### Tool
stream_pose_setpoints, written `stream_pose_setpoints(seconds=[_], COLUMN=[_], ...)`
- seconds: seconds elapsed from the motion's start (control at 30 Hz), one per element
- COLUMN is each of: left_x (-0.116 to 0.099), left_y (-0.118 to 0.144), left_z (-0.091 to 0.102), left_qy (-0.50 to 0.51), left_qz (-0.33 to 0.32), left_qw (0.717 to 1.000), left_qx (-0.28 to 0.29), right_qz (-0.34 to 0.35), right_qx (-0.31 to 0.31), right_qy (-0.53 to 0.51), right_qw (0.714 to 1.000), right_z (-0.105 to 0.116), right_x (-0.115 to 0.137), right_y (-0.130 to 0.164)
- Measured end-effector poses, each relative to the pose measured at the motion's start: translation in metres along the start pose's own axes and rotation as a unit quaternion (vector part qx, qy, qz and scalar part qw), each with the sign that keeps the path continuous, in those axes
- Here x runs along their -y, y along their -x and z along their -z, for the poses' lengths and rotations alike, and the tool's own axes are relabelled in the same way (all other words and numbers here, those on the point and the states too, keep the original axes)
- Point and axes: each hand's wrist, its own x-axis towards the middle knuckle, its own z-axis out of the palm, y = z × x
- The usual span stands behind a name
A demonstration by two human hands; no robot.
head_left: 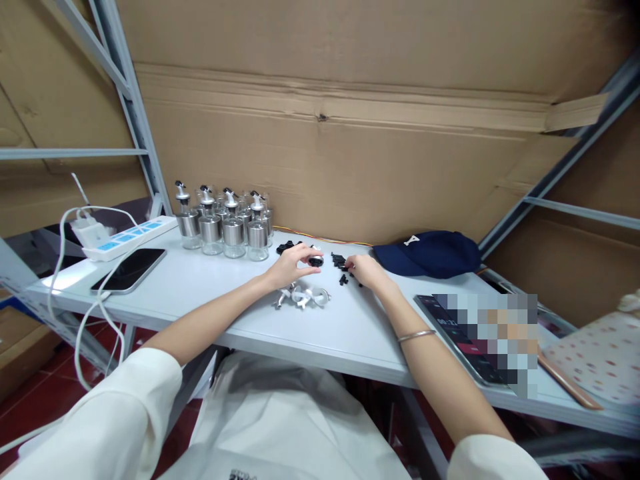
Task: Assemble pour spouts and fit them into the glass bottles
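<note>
Currently we are gripping small black cap (315, 261) in left hand (293, 265); right hand (365, 270) is pinching, apparently, among loose black parts (341, 263). Assembled bottles (226, 223) are standing behind; silver pieces (303, 295) are lying unassembled.

Both bare forearms reach far across; the left hand (293, 265) curls its fingers closed, the right hand (367, 270) lies palm-down, fingers bent.
</note>
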Motion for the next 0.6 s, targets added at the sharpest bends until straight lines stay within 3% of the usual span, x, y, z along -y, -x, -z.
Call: stream_pose_setpoints(seconds=[0.6], left_x=[0.0027], left_y=[0.0009], left_z=[-0.0022], left_qy=[0.021], left_qz=[0.025], left_qw=[0.999], left_qx=[0.043], right_qz=[-0.032], right_qx=[-0.020], right_qy=[-0.010], right_qw=[0.999], right_z=[-0.0005], right_x=[0.0047], right_y=[-0.0004])
